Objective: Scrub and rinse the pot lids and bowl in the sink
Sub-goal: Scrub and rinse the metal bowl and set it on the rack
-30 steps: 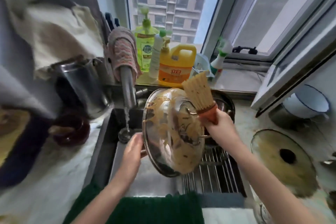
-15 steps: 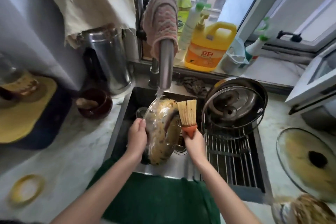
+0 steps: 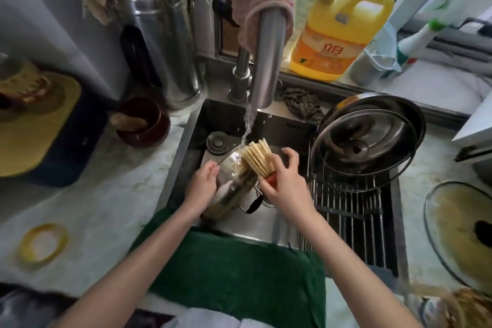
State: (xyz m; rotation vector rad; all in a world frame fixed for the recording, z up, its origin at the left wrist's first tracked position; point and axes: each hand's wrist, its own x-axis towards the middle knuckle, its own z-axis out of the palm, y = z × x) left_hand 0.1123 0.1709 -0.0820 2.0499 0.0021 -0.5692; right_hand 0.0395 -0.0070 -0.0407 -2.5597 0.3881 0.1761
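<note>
Scrubbing pot lid [image 3: 235, 189] under the tap [image 3: 266, 61], left hand [image 3: 201, 186] fingers holding its rim, right hand [image 3: 286, 185] fingers clasping brush [image 3: 257, 158]; next, probably turn and rinse.

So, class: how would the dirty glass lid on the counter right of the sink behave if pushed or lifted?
The glass lid looks smeared, so probably slippery. Lying flat on the counter, it would likely slide if pushed. Seemingly glass, so fragile if dropped.
</note>
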